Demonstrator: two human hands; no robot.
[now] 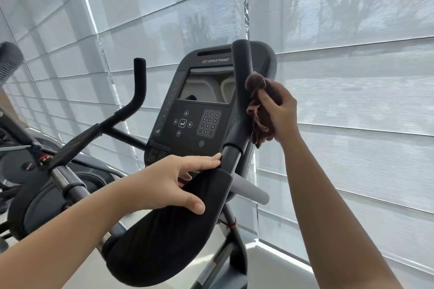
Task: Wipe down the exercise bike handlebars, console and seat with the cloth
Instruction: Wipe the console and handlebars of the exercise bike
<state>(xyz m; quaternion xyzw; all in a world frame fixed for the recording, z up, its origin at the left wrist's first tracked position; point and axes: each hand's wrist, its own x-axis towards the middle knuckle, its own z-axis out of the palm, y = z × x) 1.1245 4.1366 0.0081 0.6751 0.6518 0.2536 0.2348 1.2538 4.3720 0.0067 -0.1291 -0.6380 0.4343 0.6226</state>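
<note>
Now the right hand (278, 112) clutches the brown cloth (258, 105), bunched against the upright right handlebar (242, 82) just beside the console (199, 101). The left hand (173, 180) rests loosely, grasping nothing, on the black arm pad (164, 230). Risk: that loose bunch could slip off the round grip and skip patches.

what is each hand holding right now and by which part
The right hand holds the brown cloth, bunched in its fingers beside the right handlebar. The left hand holds nothing; it rests on the black arm pad.
</note>
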